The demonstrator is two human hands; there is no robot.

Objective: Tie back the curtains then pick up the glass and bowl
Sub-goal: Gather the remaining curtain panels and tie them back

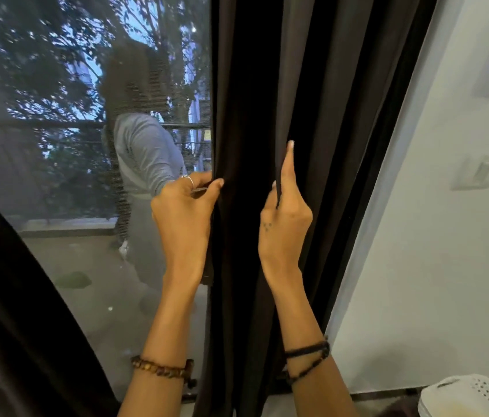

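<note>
two hands (pixel 184 206) (pixel 284 218), two dark curtains (pixel 312 115) (pixel 11 296), one white basket (pixel 474 392), three bracelets (pixel 162 368)

We see a dim picture, with soft blue evening light coming in through the window (pixel 87 115), where the trees outside look fuzzy and grainy and a faint reflection floats on the glass. The dark curtain (pixel 267 85) is almost black, so we can hardly see its folds, while the white wall (pixel 447 236) on the right is the brightest part and has only soft grey shadows. We see straight lines bend near the edges, and the bottom corners look blurry.
</note>
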